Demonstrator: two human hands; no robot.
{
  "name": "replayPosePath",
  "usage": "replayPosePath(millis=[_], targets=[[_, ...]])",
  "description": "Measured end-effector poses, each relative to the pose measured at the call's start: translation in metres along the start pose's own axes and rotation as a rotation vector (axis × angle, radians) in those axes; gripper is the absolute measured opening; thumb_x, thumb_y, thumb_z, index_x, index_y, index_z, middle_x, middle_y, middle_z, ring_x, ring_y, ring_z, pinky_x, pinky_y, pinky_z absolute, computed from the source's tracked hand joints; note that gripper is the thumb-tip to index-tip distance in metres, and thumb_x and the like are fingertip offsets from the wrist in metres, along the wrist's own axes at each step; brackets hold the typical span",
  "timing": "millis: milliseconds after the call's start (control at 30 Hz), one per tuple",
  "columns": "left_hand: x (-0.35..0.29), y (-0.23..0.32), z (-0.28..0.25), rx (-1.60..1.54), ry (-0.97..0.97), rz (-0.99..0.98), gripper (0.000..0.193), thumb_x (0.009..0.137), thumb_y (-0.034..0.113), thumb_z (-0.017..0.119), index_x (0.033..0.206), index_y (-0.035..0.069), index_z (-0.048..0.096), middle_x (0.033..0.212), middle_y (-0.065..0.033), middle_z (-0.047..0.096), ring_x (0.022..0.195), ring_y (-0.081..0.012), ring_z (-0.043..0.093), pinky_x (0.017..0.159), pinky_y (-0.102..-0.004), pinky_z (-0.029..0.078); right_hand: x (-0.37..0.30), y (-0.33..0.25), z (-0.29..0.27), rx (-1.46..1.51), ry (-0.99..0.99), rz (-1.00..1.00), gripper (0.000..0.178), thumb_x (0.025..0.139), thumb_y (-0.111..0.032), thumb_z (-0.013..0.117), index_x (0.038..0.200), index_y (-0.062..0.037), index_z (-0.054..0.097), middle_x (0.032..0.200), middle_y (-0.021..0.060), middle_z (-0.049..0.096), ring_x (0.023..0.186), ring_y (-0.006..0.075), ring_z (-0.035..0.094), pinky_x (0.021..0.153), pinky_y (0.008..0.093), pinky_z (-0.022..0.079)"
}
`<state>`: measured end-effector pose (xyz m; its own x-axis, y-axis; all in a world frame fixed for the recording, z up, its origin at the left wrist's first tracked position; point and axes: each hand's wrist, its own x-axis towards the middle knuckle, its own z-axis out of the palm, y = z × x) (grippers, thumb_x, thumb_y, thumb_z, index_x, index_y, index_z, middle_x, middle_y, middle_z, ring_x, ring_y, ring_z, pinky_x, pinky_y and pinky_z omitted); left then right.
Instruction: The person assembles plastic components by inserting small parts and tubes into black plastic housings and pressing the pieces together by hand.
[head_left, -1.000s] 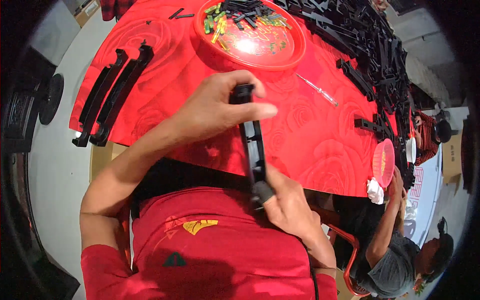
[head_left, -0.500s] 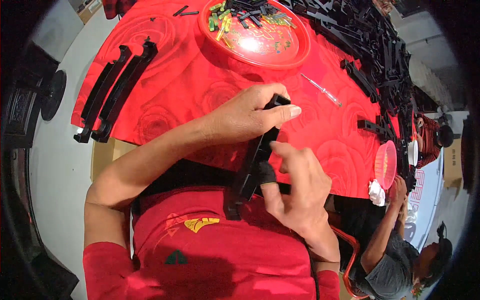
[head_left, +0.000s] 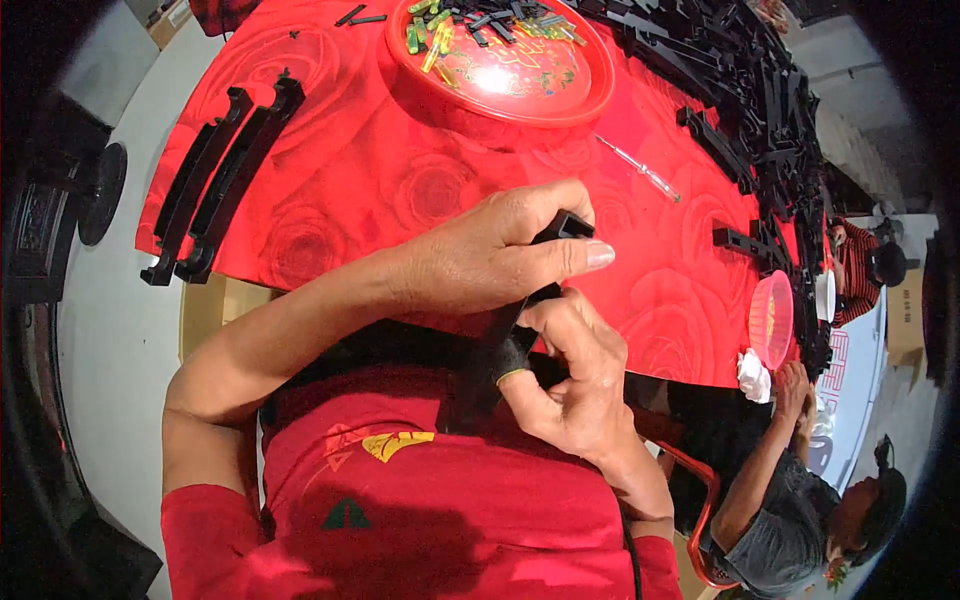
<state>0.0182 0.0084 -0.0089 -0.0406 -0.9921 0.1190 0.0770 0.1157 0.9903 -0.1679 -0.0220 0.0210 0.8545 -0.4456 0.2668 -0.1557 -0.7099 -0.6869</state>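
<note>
Both hands [head_left: 495, 245] [head_left: 580, 385], fingers [head_left: 562, 318] nearly closed, on black bar [head_left: 566, 227] (slanting)

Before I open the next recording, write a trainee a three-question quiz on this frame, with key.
1. True or false: the left hand holds a narrow black plastic bar.
2. How many long black plastic bars lie on the left of the red rose-patterned tablecloth?
3. The slim clear-handled tool lies: A) in the round red plastic tray; B) on the tablecloth; C) in the pink plastic basket.

Key: 1 true; 2 two; 3 B.
</note>
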Motion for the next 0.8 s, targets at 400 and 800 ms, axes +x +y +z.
replayPosePath(millis=[400,800], targets=[[0.001,0.002,0.005,-0.033,0.02,-0.067,0.016,0.106,0.023,0.06,0.104,0.009,0.053,0.084,0.0059,0.048,0.076,-0.0046,0.047,0.065,-0.0239,0.041,-0.008,-0.014,-0.015,-0.202,-0.076,-0.04,0.053,0.066,-0.009,0.081,0.115,-0.0021,0.065,0.085,0.0137,0.056,0.073,0.0332,0.059,0.062,0.0417,0.048],[0.007,-0.01,0.013,-0.039,0.188,-0.07,0.019,0.107,0.024,0.063,0.098,0.009,0.055,0.081,0.0065,0.044,0.074,-0.005,0.043,0.064,-0.0273,0.04,-0.003,-0.014,-0.006,-0.157,-0.09,-0.05,0.065,0.065,-0.012,0.085,0.121,-0.0041,0.053,0.116,0.0177,0.053,0.104,0.0396,0.056,0.083,0.0495,0.051]])
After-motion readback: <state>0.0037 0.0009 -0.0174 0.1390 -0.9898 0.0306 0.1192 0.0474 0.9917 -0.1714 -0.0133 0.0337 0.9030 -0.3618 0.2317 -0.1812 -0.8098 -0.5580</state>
